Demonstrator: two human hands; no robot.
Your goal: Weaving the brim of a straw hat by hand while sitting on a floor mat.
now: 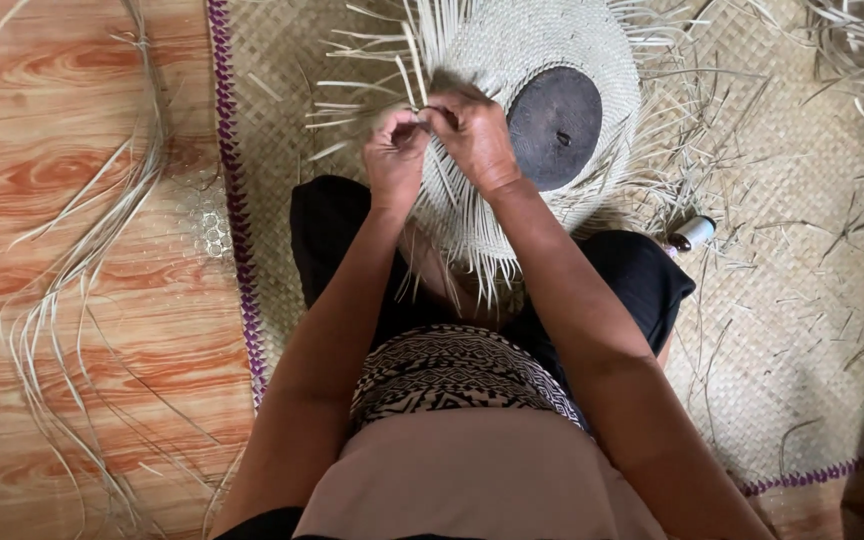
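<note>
A round piece of pale woven straw (542,40) with loose strand ends all around lies over my lap, a dark round disc (555,128) resting on its middle. My left hand (395,160) and my right hand (475,135) meet at its near-left edge. Both pinch thin straw strands (422,112) between fingertips, knuckles almost touching. Loose strand ends hang down below my hands toward my legs.
I sit on a woven mat (802,330) with a purple stitched border (237,230). A bundle of long loose straw strands (82,260) lies on the wood-pattern floor at the left. A small white cylinder (693,233) rests by my right knee. Straw scraps litter the mat.
</note>
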